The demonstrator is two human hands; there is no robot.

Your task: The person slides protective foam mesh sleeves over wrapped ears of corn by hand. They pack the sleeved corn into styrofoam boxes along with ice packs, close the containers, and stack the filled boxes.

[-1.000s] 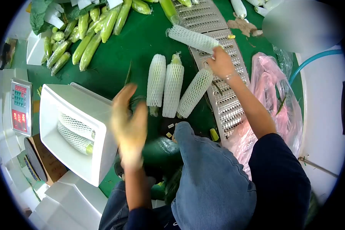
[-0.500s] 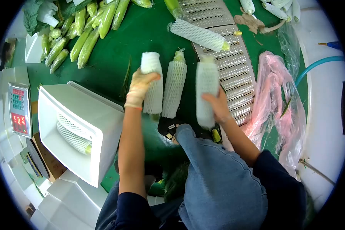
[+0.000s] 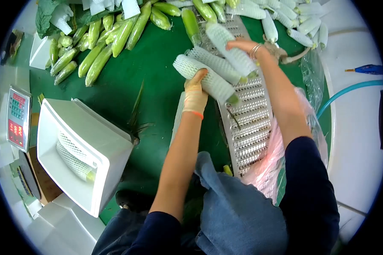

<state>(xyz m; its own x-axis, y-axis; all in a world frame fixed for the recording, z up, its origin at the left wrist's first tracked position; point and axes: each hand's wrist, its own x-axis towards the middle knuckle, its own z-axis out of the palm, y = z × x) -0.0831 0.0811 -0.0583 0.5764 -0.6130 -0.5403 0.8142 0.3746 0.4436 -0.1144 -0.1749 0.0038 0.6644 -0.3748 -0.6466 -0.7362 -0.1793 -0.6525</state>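
Note:
My left hand [image 3: 195,92], with a pale wrap around the palm and wrist, is closed around a long green vegetable in a white foam net [image 3: 202,76]. It tilts down to the right over the edge of the perforated metal plate [image 3: 253,114]. My right hand [image 3: 246,46] grips another net-covered vegetable [image 3: 230,49], slightly blurred, above the plate. Between these two, a third netted vegetable [image 3: 217,63] lies on the plate, partly covered. Behind my left forearm, one more sleeved vegetable [image 3: 177,117] shows only in part on the green table.
A tilted white bin [image 3: 93,123] at left holds netted vegetables. Beside it stands a digital scale [image 3: 19,117]. Film-wrapped green vegetables [image 3: 100,53] are piled at the back left; several netted ones [image 3: 300,38] lie back right. Pink plastic [image 3: 264,174] and a blue hose [image 3: 349,91] are at right.
Both hands have moved forward and right with their netted vegetables, from the table in front of me to the metal plate. The view has shifted, showing more of the back.

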